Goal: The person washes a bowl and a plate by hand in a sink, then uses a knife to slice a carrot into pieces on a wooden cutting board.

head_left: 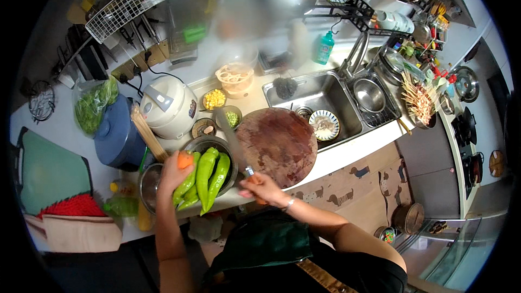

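My left hand (171, 176) is closed around an orange carrot (185, 159), only part of which shows, beside a metal bowl (233, 164). Long green peppers (205, 171) lie across that bowl, their tips over its near rim. In my right hand (266, 189) is the handle of a kitchen knife (235, 142), its broad blade pointing away from me along the left edge of a round wooden chopping board (278, 146). The board has dark wet stains and carries no food. Behind the knife sit bowls of yellow corn kernels (214, 99) and chopped green pieces (233, 119).
Right of the board, a steel sink (347, 126) holds a striped bowl (324, 125). A white rice cooker (169, 107) and a blue pot (120, 134) stand at the left. Another metal bowl (148, 189) is beside my left hand. Skewers (419, 99) fill a bowl far right.
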Demonstrator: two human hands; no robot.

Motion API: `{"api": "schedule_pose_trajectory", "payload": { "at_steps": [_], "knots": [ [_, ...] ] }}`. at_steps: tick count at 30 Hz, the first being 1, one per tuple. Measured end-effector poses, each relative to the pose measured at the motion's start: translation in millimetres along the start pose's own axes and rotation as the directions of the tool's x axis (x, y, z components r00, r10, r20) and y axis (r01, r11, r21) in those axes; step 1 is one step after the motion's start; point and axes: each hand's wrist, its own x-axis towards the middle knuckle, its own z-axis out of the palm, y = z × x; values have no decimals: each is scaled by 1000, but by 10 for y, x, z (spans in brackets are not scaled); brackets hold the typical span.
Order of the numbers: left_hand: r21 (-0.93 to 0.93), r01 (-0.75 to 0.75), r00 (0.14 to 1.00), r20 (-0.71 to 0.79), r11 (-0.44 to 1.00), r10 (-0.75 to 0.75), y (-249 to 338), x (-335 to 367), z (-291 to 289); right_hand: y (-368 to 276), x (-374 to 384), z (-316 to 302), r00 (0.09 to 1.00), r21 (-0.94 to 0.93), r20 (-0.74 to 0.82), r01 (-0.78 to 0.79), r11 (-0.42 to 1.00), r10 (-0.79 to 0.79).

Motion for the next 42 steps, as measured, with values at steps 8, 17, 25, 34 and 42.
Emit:
{"api": "schedule_pose_trajectory", "payload": {
  "at_steps": [8, 17, 25, 34, 42],
  "knots": [
    [-132, -152, 982, 95, 979, 166, 1140, 253, 1262, -532, -421, -1464, 630, -942, -216, 66, 328, -746],
    [193, 10, 997, -77, 981, 5, 1376, 659, 2332, -537, -301, -1762, 589, -992, -119, -100, 73, -800],
    [117, -108, 985, -121, 987, 122, 1476, 712, 2217, -575, -152, -1914, 540, -988, -126, 9, 155, -832],
    [-293, -343, 938, -162, 893, 307, 2266, 807, 2563, -1002, 32, -3814, 682, -700, -608, -220, 680, -406],
    [-354, -74, 990, -137, 932, 26, 2782, 677, 3131, -1164, 765, -5236, 746, -654, -666, -591, 472, 10]
  ]
}}
